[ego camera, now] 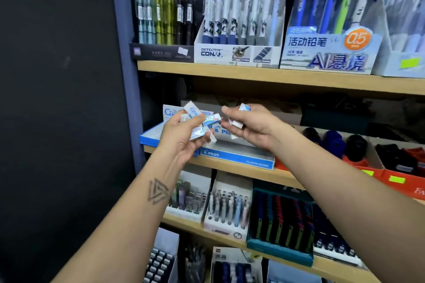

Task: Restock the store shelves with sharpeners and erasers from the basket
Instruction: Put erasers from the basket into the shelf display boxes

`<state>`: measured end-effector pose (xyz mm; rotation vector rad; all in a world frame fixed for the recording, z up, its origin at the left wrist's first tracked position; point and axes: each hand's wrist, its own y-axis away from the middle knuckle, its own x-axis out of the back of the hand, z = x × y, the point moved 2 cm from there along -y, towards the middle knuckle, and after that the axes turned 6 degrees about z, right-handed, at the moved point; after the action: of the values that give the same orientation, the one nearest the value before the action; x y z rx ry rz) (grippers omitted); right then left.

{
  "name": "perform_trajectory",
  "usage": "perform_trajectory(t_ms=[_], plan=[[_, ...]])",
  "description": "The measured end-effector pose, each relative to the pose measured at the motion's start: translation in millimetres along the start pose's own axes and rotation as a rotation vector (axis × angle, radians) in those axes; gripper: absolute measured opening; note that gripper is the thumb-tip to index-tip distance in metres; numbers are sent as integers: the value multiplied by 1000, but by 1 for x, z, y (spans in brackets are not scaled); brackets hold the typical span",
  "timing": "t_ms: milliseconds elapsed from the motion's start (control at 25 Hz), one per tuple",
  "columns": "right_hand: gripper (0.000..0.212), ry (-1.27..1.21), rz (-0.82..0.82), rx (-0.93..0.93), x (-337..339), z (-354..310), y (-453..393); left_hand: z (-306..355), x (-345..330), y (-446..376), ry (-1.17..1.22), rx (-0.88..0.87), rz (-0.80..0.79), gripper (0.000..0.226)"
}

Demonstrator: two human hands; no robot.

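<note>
The left hand (181, 135) grips a bunch of erasers (200, 119). The right hand (250, 126) pinches two more. None are in the Pilot box (236, 157) yet; the job looks unfinished.

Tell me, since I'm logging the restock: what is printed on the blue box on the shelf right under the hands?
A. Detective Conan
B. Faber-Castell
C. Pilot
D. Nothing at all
C: the blue box below the left hand and right hand reads PILOT on its front edge.
</note>
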<state>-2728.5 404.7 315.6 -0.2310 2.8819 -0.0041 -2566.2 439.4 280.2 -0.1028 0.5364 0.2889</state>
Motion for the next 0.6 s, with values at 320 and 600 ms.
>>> perform_trajectory(t_ms=[320, 600], plan=[[21, 94, -88, -101, -28, 7, -38, 16, 27, -16, 45, -79, 197, 12], [31, 420, -71, -36, -45, 14, -69, 24, 44, -22, 27, -118, 279, 13]])
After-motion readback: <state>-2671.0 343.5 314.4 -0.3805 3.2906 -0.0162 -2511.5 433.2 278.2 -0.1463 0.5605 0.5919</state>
